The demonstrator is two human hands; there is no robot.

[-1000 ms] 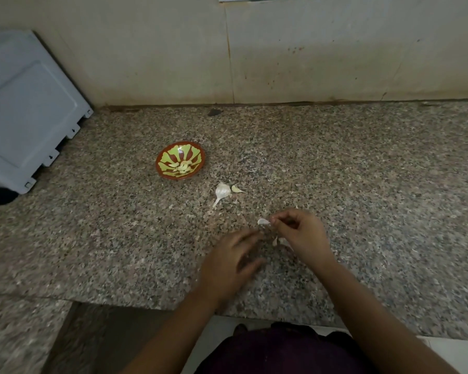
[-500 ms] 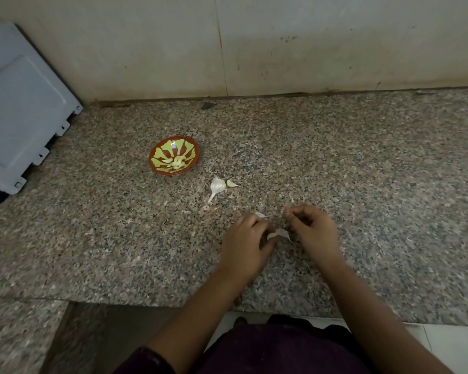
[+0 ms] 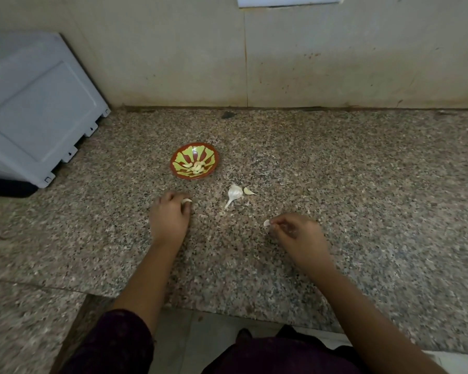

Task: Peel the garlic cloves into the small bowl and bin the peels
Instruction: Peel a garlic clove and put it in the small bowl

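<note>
A small red and green bowl (image 3: 212, 161) with several peeled cloves (image 3: 197, 167) in it sits on the granite counter (image 3: 362, 184). My left hand (image 3: 169, 215) is just below and left of the bowl, fingers curled round a pale garlic clove (image 3: 186, 201). My right hand (image 3: 297, 233) is lower right and pinches a small white piece of garlic or peel (image 3: 266, 223) at its fingertips. Between the hands and the bowl lie a garlic head remnant (image 3: 233, 194) and a loose clove (image 3: 247, 191).
A grey plastic lid or panel (image 3: 35, 109) leans at the far left against the wall (image 3: 308, 63). Small peel scraps (image 3: 247, 203) lie near the garlic. The counter's front edge (image 3: 227, 311) runs just before my body, and a lower ledge (image 3: 25, 319) sits at left.
My hands have parted. The left hand moved left and up toward the bowl with a clove in it. The right hand stayed near its spot, holding a white piece.
</note>
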